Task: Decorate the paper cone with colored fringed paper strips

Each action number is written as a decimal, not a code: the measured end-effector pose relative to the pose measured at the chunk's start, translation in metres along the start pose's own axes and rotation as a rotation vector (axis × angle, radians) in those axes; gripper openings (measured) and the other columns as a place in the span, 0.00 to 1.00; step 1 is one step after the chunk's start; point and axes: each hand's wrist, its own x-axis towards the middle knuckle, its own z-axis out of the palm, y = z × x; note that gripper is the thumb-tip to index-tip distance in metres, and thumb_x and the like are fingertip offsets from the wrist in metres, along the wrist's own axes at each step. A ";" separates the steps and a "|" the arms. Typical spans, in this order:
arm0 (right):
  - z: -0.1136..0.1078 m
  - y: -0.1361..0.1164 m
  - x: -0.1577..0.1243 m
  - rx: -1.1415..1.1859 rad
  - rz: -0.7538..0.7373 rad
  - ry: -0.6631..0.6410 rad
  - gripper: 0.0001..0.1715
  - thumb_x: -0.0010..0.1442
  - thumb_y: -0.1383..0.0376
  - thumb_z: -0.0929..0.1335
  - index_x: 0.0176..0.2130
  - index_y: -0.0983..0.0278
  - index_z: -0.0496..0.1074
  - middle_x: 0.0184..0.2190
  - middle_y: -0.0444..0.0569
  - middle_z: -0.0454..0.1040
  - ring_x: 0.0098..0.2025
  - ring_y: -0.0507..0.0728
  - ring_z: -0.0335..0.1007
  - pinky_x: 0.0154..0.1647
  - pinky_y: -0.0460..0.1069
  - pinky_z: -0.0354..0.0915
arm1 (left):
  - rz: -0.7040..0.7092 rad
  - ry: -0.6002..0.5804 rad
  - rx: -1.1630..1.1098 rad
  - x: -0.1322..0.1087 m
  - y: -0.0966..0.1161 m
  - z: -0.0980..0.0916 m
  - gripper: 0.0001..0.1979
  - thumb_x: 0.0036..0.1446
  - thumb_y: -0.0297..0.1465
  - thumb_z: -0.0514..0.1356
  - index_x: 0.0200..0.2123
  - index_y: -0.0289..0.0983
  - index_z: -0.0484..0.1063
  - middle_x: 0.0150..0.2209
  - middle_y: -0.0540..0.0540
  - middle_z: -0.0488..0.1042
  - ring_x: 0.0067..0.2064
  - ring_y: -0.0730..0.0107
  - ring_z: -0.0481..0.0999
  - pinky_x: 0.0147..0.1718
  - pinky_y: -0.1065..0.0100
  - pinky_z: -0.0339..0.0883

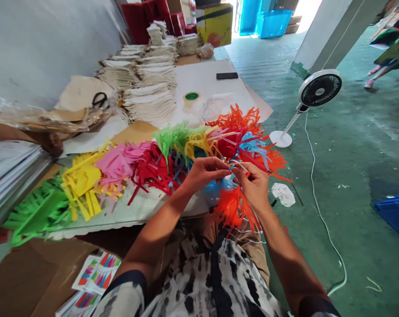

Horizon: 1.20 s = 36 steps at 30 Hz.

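My left hand (208, 171) and my right hand (255, 184) meet at the table's front edge, fingertips pinched close together. Between them is the twisted top of a blue tissue-paper tassel (231, 167), with thin white string beside it. Its fringe is partly hidden by my fingers. An orange tassel (235, 206) hangs just below, over my lap. Around my hands lie more tassels: red (156, 169), yellow (199, 143), light green (176, 138) and orange (235, 119). Further left are pink (120, 163), yellow (82, 178) and green (42, 204) ones.
Stacks of off-white paper bundles (149, 97) fill the table's back left. A tape roll (192, 97), a black phone-like object (227, 75) and scissors (99, 100) lie there too. To the right stands a fan (320, 90), its cable (313, 176) crossing the green floor.
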 end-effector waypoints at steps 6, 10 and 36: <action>0.000 -0.005 0.001 -0.142 -0.147 0.041 0.15 0.68 0.51 0.72 0.43 0.56 0.84 0.34 0.46 0.81 0.33 0.56 0.74 0.37 0.50 0.70 | 0.070 0.064 0.024 -0.001 -0.004 0.001 0.20 0.45 0.45 0.79 0.35 0.37 0.84 0.33 0.46 0.84 0.22 0.76 0.74 0.22 0.71 0.66; 0.001 -0.003 0.001 -0.147 -0.168 0.031 0.15 0.69 0.51 0.71 0.44 0.57 0.84 0.34 0.46 0.81 0.33 0.56 0.73 0.36 0.50 0.69 | 0.020 0.064 0.006 -0.002 -0.004 0.000 0.19 0.46 0.43 0.79 0.35 0.37 0.82 0.20 0.52 0.76 0.20 0.76 0.72 0.21 0.73 0.61; -0.004 -0.009 0.000 -0.043 -0.132 -0.153 0.18 0.72 0.50 0.68 0.46 0.55 0.84 0.38 0.45 0.83 0.35 0.56 0.76 0.35 0.49 0.68 | -0.249 -0.126 -0.321 0.000 -0.013 -0.014 0.23 0.53 0.48 0.75 0.36 0.35 0.76 0.37 0.44 0.83 0.32 0.70 0.84 0.33 0.71 0.79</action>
